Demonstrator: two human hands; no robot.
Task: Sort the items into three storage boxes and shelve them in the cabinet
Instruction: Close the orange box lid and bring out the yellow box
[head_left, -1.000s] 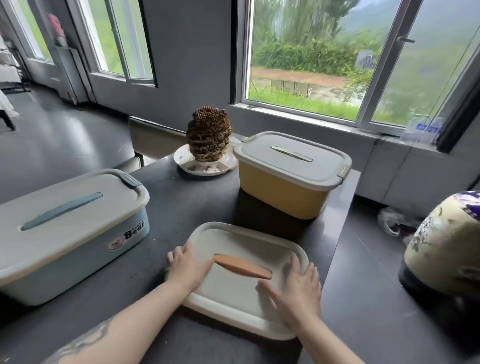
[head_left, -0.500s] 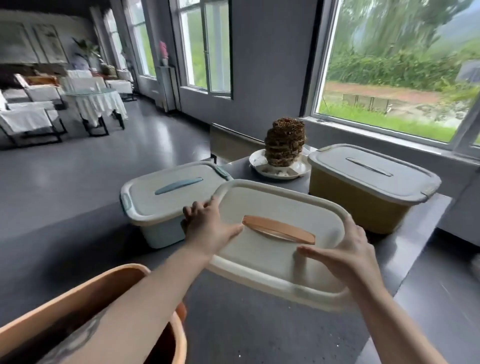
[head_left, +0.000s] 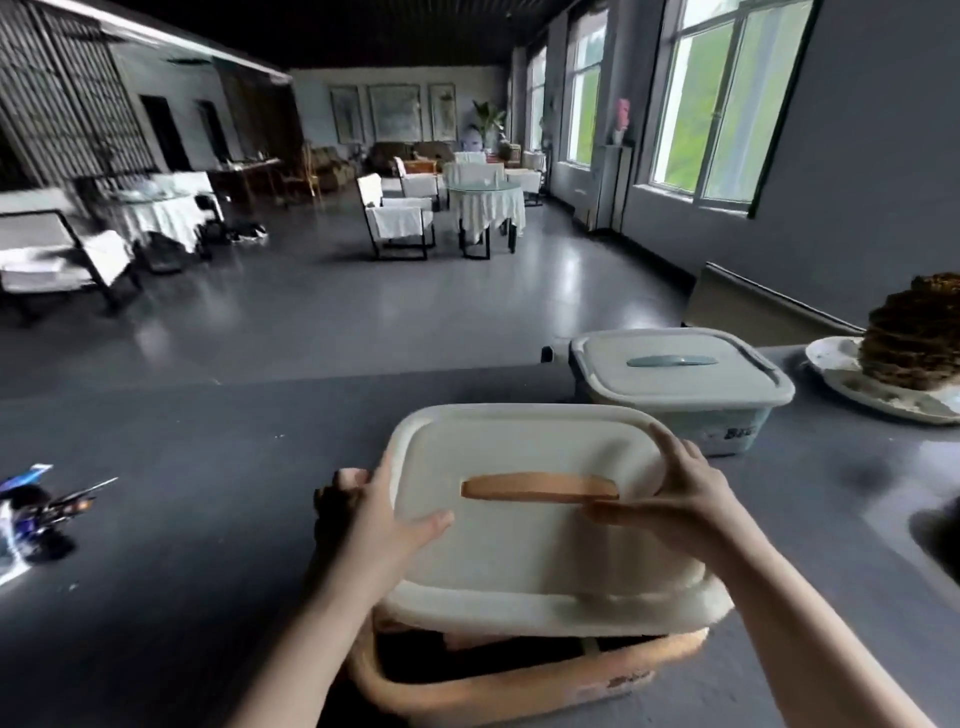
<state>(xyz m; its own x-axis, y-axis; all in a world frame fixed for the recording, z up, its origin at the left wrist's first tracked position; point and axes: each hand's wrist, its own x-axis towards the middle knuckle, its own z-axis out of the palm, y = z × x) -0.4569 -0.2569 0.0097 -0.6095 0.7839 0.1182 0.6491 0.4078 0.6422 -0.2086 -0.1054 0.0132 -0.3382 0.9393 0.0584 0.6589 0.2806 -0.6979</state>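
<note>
A cream lid (head_left: 524, 545) with an orange handle (head_left: 540, 488) hangs tilted just above an open orange storage box (head_left: 498, 680) at the near edge of the dark table. My left hand (head_left: 387, 525) grips the lid's left edge, thumb on top. My right hand (head_left: 670, 499) grips its right edge, thumb lying near the handle. The box's inside is dark and mostly hidden by the lid. A blue box (head_left: 680, 395) with its lid shut stands behind on the right.
A plate (head_left: 878, 395) bearing a brown honeycomb-like stack (head_left: 914, 338) sits at the far right. A blue toy-like item (head_left: 36, 509) lies on the dark table (head_left: 208, 467) at the left edge. Beyond are white-covered chairs, round tables and windows.
I have turned left and carried the lid from the table's right side over to the open orange box. The yellow box has left the view.
</note>
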